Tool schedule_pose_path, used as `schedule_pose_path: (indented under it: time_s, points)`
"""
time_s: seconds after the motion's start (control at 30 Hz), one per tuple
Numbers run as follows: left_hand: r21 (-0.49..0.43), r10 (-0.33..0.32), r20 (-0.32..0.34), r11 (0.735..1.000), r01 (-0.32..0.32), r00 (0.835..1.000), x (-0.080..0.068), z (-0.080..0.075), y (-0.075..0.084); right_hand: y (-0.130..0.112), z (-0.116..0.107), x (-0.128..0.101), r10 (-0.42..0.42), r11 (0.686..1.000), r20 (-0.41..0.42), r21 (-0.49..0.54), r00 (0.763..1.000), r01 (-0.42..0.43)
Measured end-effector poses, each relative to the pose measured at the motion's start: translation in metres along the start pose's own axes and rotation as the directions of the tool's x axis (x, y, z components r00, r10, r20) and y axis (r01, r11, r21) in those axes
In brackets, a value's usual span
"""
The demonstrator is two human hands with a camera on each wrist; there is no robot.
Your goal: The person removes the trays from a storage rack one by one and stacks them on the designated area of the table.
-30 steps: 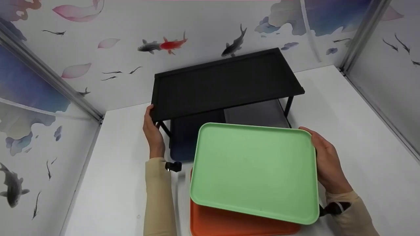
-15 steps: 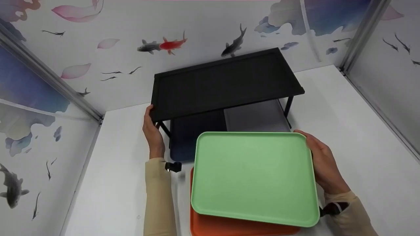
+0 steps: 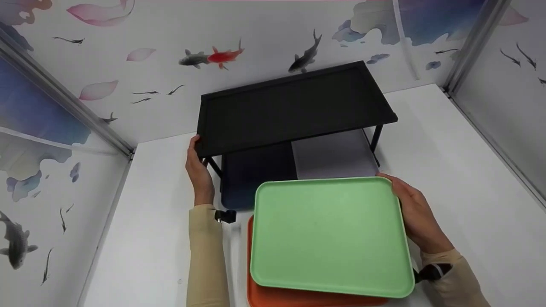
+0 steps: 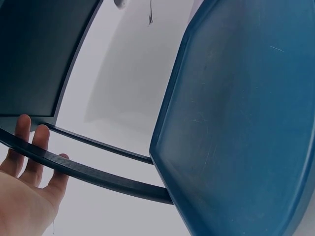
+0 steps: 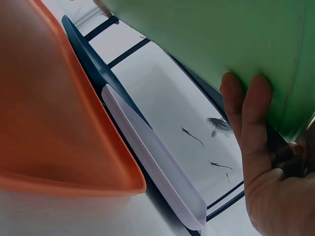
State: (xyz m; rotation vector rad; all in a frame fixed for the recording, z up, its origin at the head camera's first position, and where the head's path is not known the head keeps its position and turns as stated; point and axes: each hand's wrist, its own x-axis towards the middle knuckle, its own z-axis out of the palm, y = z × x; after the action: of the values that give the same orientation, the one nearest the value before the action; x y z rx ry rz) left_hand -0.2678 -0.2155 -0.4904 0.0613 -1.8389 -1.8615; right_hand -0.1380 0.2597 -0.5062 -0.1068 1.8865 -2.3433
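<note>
The flat green plastic tray [image 3: 330,236] hangs above the orange plastic tray [image 3: 273,296] at the near edge of the white tabletop [image 3: 448,162], held along its right rim only. With one grip carrying it, the far left corner could sag and knock the front bar of the black metal two-tier rack [image 3: 294,106], or clip the dark blue tray [image 3: 251,170] and the pale grey tray [image 3: 337,155] lying side by side on the lower level. A loose grip could also let it drop back onto the orange one.

The right hand [image 3: 416,213] is clamped on the green tray's right edge: the right wrist view shows fingers [image 5: 251,115] spread under its base, and the head view shows the hand wrapped over the rim.

The left hand [image 3: 198,170] rests against the rack's near left corner, fingers [image 4: 29,142] fairly straight and loosely apart behind the black bar, holding nothing, seemingly steadying the frame.
</note>
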Motion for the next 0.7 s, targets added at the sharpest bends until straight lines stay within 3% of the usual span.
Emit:
schedule_pose_path:
  time_s: [0.7]
  points:
    - [-0.004,0.006,0.006,1.000,-0.006,1.000,0.0001,0.0002,0.0007,0.0045,0.0004,0.0018,0.017,0.997,0.033,-0.073,0.999,-0.015]
